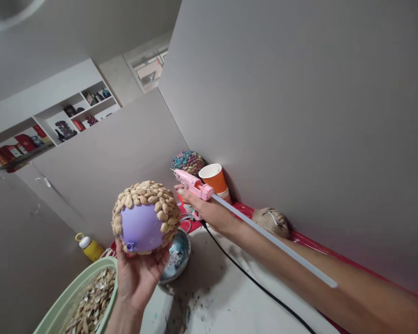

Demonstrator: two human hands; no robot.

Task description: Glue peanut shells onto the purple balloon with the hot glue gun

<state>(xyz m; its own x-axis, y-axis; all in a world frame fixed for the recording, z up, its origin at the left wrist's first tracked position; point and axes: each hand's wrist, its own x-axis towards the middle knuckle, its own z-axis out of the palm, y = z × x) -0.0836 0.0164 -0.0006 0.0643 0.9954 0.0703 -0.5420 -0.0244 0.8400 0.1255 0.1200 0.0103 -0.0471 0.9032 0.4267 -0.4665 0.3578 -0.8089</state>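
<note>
My left hand point(139, 273) holds up a purple balloon point(142, 225) from below, its fingers spread around the underside. Peanut shells point(148, 190) cover much of the balloon, while a bare purple patch with the tied knot faces me. In my right hand point(195, 204) is a pink hot glue gun point(194, 184), its nozzle pointing left and away. A long translucent glue stick point(275, 241) sticks out of its back, over my forearm. The gun's black cord point(244, 276) runs down to the lower right. The nozzle is apart from the shells.
A green basket point(61, 301) of peanut shells stands at lower left, near a yellow bottle point(90, 248). Beneath the balloon is a metal bowl point(186, 266) stained blue. Along the wall are a colourful shell-covered ball point(188, 161), orange paper cups point(214, 178) and a twine ball point(271, 222).
</note>
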